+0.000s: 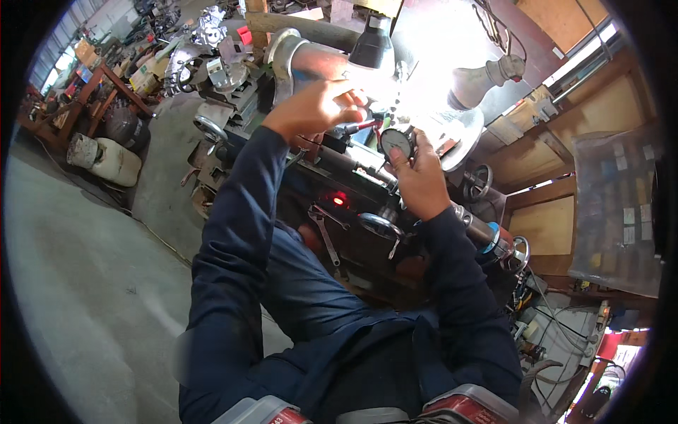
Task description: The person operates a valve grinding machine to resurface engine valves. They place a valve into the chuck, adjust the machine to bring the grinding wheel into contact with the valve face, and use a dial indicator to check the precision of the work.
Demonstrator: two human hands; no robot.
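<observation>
My right hand [422, 177] grips a round dial gauge [397, 145], thumb over its face, among the metal parts of a bench machine [318, 169]. My left hand [318, 109] is raised left of the gauge, above a red-and-black fitting [360, 126], its fingers curled; I cannot make out what, if anything, they hold, as glare washes out that area. A black lamp head [371, 42] hangs over the work, beside a pinkish metal cylinder [318, 63]. Steel handwheels [380, 227] and a small red light [339, 199] are on the machine's front, with wrenches [326, 237] below.
Cluttered metal parts [212, 63], a wooden rack [113, 85] and a white canister [102, 159] lie to the left on a concrete floor [85, 268]. A wooden panel wall [544, 233] with a plastic sheet [614, 212] is at the right, above cables and tools [551, 332].
</observation>
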